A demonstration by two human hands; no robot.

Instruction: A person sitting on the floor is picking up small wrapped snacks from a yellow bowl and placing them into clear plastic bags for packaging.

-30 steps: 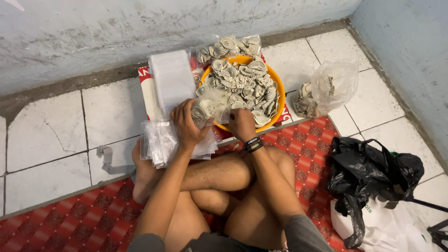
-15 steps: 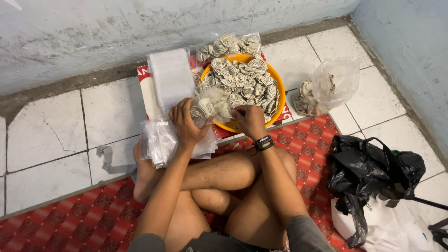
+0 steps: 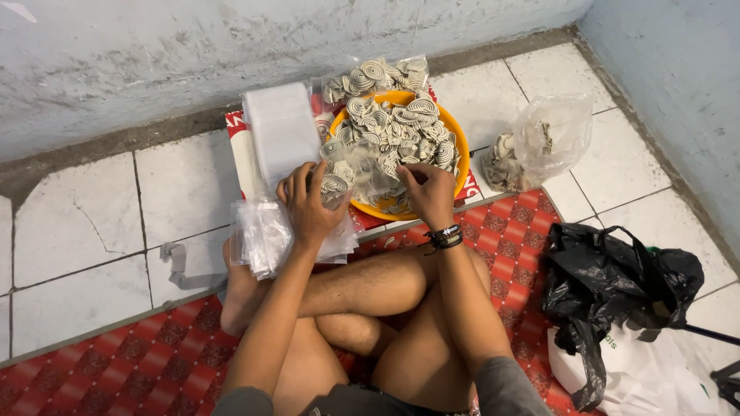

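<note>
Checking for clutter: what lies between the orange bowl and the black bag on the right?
In the head view, a clear plastic bag of spiral crackers sits on white tile between the orange bowl and black bag.

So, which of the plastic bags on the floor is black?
The crumpled black bag at the person's right, lying partly on a white bag. The bag with spiral crackers near the orange basin is clear.

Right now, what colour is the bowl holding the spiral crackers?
Orange. The bowl shows best in the head view, its rim visible around the pale crackers.
</note>
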